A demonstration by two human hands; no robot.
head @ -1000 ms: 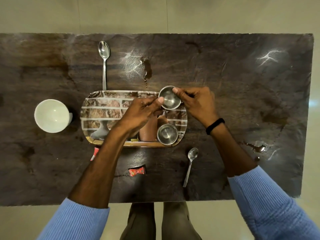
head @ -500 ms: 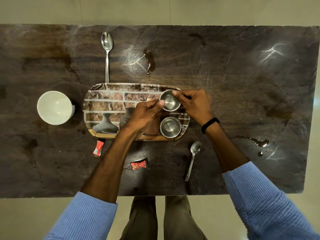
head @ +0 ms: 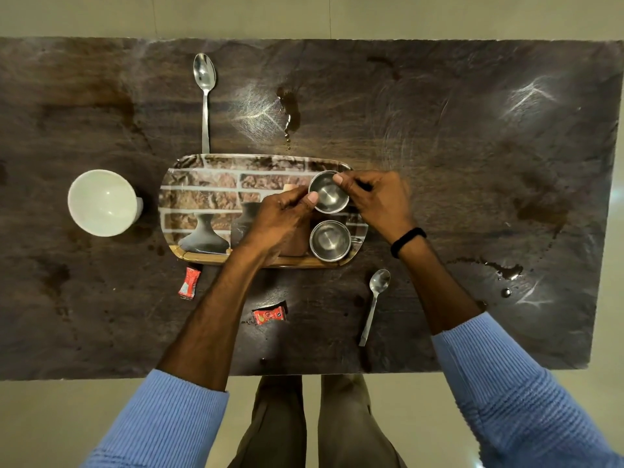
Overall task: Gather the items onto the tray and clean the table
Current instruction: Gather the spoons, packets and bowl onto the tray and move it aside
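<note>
A brick-patterned tray (head: pixel 209 184) lies at the middle of the dark table. On its right end stand two small steel cups. My left hand (head: pixel 280 217) and my right hand (head: pixel 374 201) both pinch the rim of the far steel cup (head: pixel 328 194), one from each side. The near steel cup (head: pixel 329 240) stands free just in front of it. A brown object under my left hand is mostly hidden. Off the tray lie a white cup (head: pixel 101 202), a large spoon (head: pixel 204 96), a small spoon (head: pixel 374 304) and two red sachets (head: pixel 189 283) (head: pixel 269 315).
Brown liquid spills mark the table (head: pixel 472 157) beyond the tray (head: pixel 290 109) and at the right (head: pixel 503 270). The table's near edge runs just in front of my legs; beige floor surrounds it.
Both hands have lowered the far steel cup onto the tray's right end, behind the near cup. The camera view shifted slightly.
</note>
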